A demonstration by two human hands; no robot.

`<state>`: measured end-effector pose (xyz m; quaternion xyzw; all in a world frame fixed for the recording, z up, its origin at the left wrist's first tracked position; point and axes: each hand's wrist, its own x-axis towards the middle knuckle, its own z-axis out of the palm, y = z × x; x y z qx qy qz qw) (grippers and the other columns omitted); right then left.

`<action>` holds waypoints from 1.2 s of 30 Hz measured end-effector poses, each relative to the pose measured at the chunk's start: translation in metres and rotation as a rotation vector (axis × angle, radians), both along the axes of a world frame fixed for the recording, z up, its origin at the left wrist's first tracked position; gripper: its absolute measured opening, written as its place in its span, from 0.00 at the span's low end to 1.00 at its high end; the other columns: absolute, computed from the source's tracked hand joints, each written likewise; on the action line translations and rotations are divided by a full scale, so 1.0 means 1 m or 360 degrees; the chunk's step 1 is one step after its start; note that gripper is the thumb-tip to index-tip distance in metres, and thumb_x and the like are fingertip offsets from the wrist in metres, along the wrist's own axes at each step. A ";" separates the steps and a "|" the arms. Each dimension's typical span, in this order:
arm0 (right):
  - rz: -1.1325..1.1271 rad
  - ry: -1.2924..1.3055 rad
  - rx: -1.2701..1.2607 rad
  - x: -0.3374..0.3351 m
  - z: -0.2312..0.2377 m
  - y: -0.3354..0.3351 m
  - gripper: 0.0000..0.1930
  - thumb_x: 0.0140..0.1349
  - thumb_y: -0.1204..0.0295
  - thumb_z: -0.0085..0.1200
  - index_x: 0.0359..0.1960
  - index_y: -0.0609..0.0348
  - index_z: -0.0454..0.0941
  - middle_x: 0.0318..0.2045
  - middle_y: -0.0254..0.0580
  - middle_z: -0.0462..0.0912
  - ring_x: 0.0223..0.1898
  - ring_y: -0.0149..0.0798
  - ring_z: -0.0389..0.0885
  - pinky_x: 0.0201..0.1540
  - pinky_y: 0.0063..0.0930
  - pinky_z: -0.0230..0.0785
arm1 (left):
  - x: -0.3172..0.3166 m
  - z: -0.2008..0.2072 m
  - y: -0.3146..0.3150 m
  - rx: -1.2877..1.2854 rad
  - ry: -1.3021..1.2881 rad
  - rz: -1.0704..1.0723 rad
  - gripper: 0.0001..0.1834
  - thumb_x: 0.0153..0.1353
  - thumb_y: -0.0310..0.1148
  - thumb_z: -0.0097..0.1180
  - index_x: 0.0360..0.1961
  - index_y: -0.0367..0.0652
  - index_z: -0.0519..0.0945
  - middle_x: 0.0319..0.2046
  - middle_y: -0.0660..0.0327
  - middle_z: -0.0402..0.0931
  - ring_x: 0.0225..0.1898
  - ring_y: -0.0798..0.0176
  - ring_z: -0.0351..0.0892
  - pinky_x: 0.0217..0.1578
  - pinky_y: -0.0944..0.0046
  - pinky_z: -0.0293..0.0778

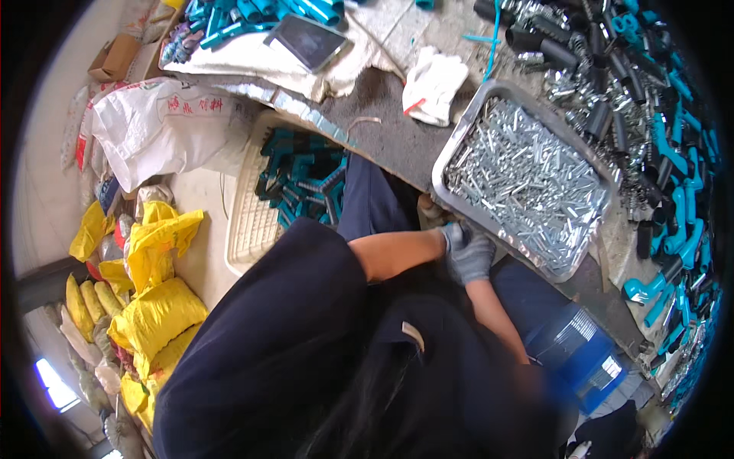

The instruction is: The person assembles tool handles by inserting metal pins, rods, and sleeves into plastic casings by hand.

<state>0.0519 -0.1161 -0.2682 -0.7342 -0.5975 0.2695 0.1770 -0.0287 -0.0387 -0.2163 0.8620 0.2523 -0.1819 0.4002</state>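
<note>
My left hand (453,235) and my right hand (472,262), both in grey gloves, are pressed close together above my lap, just below the near left edge of a metal tray (441,170). Their fingers look curled inward, and what they hold, if anything, is hidden. The tray sits tilted across the table edge, heaped with small silvery metal pins (527,172). A small brownish thing (430,208) beside my left hand is too unclear to name.
A cream plastic crate (243,222) of teal and black parts stands left of my legs. On the table (397,126) are a white glove (436,84), a dark tablet (307,42) and piled teal handles (677,218). Yellow sacks (160,317) lie left, a blue bucket (585,359) lower right.
</note>
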 end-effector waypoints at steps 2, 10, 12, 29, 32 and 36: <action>0.0097 0.0005 0.0396 0.009 0.007 0.007 0.25 0.60 0.50 0.47 0.43 0.63 0.77 0.35 0.56 0.82 0.40 0.58 0.80 0.45 0.46 0.69 | -0.004 -0.002 -0.006 -0.0007 0.0007 -0.0038 0.30 0.48 0.62 0.52 0.32 0.44 0.83 0.31 0.50 0.80 0.37 0.44 0.78 0.42 0.50 0.72; 0.0016 0.0167 0.0421 -0.004 0.005 -0.011 0.23 0.58 0.47 0.49 0.32 0.55 0.80 0.31 0.54 0.81 0.34 0.58 0.79 0.40 0.45 0.70 | 0.007 0.011 0.010 -0.0166 -0.0028 -0.0222 0.30 0.48 0.62 0.52 0.31 0.44 0.83 0.30 0.50 0.80 0.36 0.45 0.79 0.41 0.51 0.72; 0.0026 -0.0122 -0.0231 -0.004 0.010 0.004 0.27 0.60 0.44 0.44 0.36 0.57 0.81 0.35 0.56 0.81 0.38 0.61 0.78 0.43 0.47 0.69 | 0.010 0.004 0.005 -0.0143 -0.0041 -0.0260 0.30 0.48 0.62 0.52 0.31 0.44 0.83 0.30 0.51 0.80 0.35 0.45 0.79 0.41 0.51 0.72; -0.0097 0.1373 0.0139 0.043 -0.085 -0.016 0.23 0.63 0.51 0.42 0.43 0.57 0.75 0.43 0.54 0.78 0.45 0.50 0.77 0.47 0.44 0.69 | -0.039 0.111 -0.017 0.0236 -0.0484 0.0231 0.25 0.46 0.59 0.55 0.21 0.46 0.81 0.19 0.52 0.76 0.24 0.46 0.78 0.28 0.51 0.72; -0.0086 0.2096 -0.0109 0.047 -0.115 -0.045 0.21 0.65 0.52 0.41 0.45 0.57 0.74 0.46 0.51 0.77 0.47 0.46 0.76 0.48 0.41 0.70 | -0.082 0.148 -0.033 0.0114 -0.1034 0.0787 0.25 0.45 0.60 0.56 0.20 0.47 0.80 0.16 0.52 0.74 0.21 0.46 0.76 0.24 0.52 0.71; -0.0163 0.2956 -0.0482 0.079 -0.154 -0.065 0.19 0.67 0.55 0.40 0.47 0.55 0.73 0.49 0.47 0.77 0.50 0.41 0.75 0.49 0.38 0.71 | -0.083 0.138 -0.045 0.0485 -0.1026 0.0699 0.23 0.45 0.56 0.62 0.25 0.45 0.81 0.16 0.54 0.74 0.19 0.51 0.76 0.22 0.56 0.71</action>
